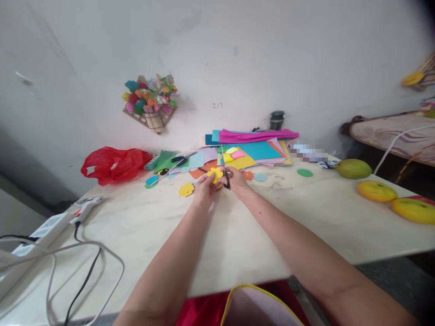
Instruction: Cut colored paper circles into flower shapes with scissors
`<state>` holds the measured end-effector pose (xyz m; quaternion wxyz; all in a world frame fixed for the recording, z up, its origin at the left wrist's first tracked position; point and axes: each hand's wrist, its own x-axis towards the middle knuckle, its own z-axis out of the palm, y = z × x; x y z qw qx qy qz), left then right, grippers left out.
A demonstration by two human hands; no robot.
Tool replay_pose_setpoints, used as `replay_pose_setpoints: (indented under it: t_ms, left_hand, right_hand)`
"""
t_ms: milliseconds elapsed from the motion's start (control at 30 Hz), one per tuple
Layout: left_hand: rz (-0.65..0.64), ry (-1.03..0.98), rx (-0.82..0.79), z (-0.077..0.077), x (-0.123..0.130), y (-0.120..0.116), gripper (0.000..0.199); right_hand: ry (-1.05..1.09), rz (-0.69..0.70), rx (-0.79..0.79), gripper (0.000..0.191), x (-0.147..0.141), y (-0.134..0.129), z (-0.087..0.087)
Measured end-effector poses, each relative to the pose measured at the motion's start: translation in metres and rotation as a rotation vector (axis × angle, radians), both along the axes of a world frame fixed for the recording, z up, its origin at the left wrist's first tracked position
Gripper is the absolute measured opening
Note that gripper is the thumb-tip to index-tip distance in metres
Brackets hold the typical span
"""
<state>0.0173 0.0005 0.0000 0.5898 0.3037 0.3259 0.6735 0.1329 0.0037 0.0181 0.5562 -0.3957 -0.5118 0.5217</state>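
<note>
My left hand [205,189] is closed on a yellow flower-shaped paper cutout [215,175], held a little above the table. In my right hand [237,180] is a pair of scissors [223,160], with its blades pointing up and away from me and its dark handles in my fingers. The two hands are close together, and the scissors are just right of the paper flower. Another yellow flower cutout [186,189] lies on the table left of my left hand. An orange cutout [248,175] and a light blue cutout [261,177] lie beyond my right hand.
Coloured paper sheets [258,151] are stacked against the wall, with another pair of scissors [180,159] to their left. A red plastic bag [113,165] sits at the left. Cables [102,244] and a power strip [50,226] occupy the left edge. Mangoes [376,191] lie at right.
</note>
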Motion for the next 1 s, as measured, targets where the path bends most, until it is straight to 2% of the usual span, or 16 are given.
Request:
replay_pose_setpoints:
  t_ms: [133, 267, 567, 767, 867, 1000]
  left_hand:
    - [-0.040, 0.027, 0.017, -0.001, -0.005, 0.001, 0.025]
    - [-0.121, 0.088, 0.008, 0.002, -0.013, 0.000, 0.028]
    - [-0.146, 0.285, 0.023, 0.008, -0.023, -0.004, 0.029]
    - [-0.094, 0.194, 0.077, 0.006, -0.024, -0.001, 0.030]
    - [-0.079, 0.144, 0.081, 0.005, -0.025, 0.000, 0.028]
    - [-0.058, 0.105, 0.088, 0.003, -0.025, 0.002, 0.028]
  right_hand:
    - [0.029, -0.075, 0.036, 0.035, 0.003, 0.002, 0.002]
    - [0.013, -0.063, 0.090, 0.035, 0.010, 0.006, 0.002]
    - [-0.125, 0.169, 0.106, 0.038, 0.017, 0.007, 0.000]
    - [-0.256, 0.227, 0.101, 0.037, 0.030, 0.002, 0.008]
    - [-0.370, 0.350, 0.124, 0.030, 0.038, 0.003, 0.007]
    - [-0.428, 0.475, 0.138, 0.031, 0.042, 0.005, 0.004]
